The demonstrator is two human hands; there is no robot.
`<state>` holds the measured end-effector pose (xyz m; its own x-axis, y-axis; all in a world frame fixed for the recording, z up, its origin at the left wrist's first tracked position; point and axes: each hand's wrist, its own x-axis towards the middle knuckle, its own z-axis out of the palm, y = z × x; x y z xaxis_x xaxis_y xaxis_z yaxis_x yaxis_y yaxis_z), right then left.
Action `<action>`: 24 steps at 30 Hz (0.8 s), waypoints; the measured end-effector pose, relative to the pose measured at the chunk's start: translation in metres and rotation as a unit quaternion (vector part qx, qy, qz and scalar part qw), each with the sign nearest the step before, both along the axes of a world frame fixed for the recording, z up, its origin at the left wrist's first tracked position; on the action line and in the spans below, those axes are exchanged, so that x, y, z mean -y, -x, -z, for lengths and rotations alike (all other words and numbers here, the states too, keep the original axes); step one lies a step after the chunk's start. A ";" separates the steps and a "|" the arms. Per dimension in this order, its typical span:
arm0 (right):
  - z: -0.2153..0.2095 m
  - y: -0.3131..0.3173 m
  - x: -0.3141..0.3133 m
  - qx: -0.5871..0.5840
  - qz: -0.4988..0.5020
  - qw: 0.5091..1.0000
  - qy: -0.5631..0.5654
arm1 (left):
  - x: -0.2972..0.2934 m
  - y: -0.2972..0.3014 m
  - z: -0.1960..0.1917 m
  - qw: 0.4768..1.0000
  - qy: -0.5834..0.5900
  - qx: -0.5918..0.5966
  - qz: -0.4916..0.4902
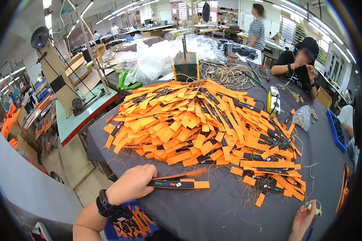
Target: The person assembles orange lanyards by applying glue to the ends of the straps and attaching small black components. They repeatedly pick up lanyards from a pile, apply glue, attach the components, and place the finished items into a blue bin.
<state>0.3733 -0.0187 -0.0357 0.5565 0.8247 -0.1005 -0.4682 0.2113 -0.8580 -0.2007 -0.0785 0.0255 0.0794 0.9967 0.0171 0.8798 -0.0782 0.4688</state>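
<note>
My left hand (pixel 133 182), with a dark watch on its wrist, is closed on the ends of orange fabric strips. The lower strip (pixel 177 184) has a black printed label band and points right; a second one above it is blurred. Just beyond lies a wide heap of similar orange strips (pixel 169 128) with loose threads along its near edge. At the lower right, my right hand (pixel 303 220) is closed on a small tool (pixel 317 209) with a pale yellow and white part. Its exact kind is unclear, and part of the hand is cut off by the dark rim.
A blue bin (pixel 108 231) with orange strips stands below my left forearm. Behind the heap are a green box (pixel 186 66) with a metal rod, coiled cord (pixel 229 74) and a power strip (pixel 273 100). A blue tray (pixel 336 130) lies right. A co-worker (pixel 299 66) sits across.
</note>
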 end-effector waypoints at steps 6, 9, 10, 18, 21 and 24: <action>-0.002 -0.001 0.001 0.025 -0.015 1.000 0.004 | -0.004 -0.006 -0.013 0.952 -0.117 0.270 -0.084; 0.003 -0.007 0.002 0.022 -0.006 1.000 0.010 | 0.001 -0.007 -0.013 0.820 -0.154 0.550 -0.044; -0.007 0.005 -0.001 -0.004 -0.036 0.999 0.011 | 0.001 -0.002 -0.006 0.788 -0.177 0.589 -0.024; -0.030 0.016 0.014 -0.030 -0.095 0.995 0.008 | -0.009 -0.013 0.029 0.723 -0.183 0.662 -0.072; -0.033 0.021 0.013 -0.011 -0.093 0.995 0.020 | -0.001 -0.012 0.025 0.711 -0.217 0.666 -0.060; -0.024 0.010 0.010 -0.024 -0.099 0.995 0.011 | 0.003 -0.013 0.020 0.745 -0.247 0.616 -0.065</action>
<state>0.3631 -0.0289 -0.0121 0.3783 0.9146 -0.1427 -0.5391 0.0924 -0.8371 -0.1874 -0.0819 0.0057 -0.3973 0.8421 0.3647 -0.1795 -0.4610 0.8690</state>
